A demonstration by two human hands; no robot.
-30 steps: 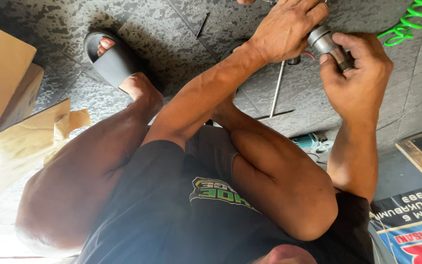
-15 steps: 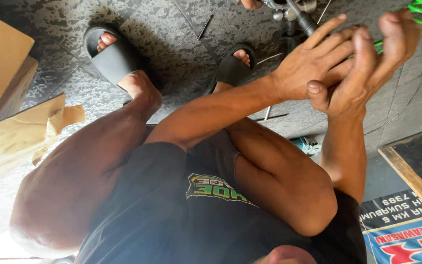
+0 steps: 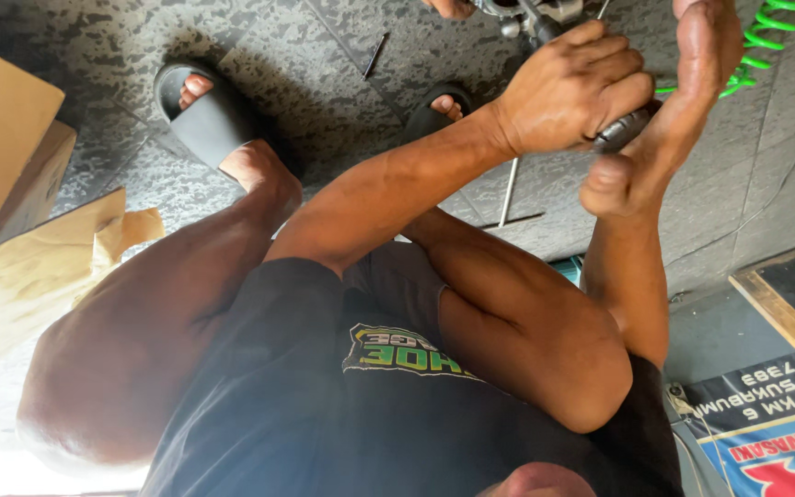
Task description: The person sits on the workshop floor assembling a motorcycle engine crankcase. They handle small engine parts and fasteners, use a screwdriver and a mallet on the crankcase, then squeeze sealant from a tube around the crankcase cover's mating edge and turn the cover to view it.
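The person squats on the grey mottled floor [image 3: 324, 55], knees drawn up, both arms reaching forward to a metal assembly [image 3: 531, 11] at the top edge of the view. Only the bottom of that assembly shows; what it is cannot be told.

The left hand [image 3: 572, 87] is closed in a full grip around a dark cylindrical handle [image 3: 623, 132], fingers wrapped over the top, with just the near end of the handle showing below the knuckles. The handle runs up towards the metal assembly. The right hand [image 3: 669, 110] is spread open, palm pressed flat against the end of the same handle, fingers pointing up and the thumb hanging free; it holds nothing and only braces.

Judgement on the work in hand: it looks like a push or seat on the handle. Done well, the flat palm stays square behind the handle's end so the force runs along it, while the closed hand keeps it from rolling or tipping.

A thin metal rod [image 3: 506, 191] lies on the floor just below the hands, and a small dark screw or pin [image 3: 374, 53] further left. A green coiled hose [image 3: 756, 37] lies at the upper right. Cardboard boxes [image 3: 11, 175] stand at the left. Both feet wear dark slide sandals [image 3: 200, 115].
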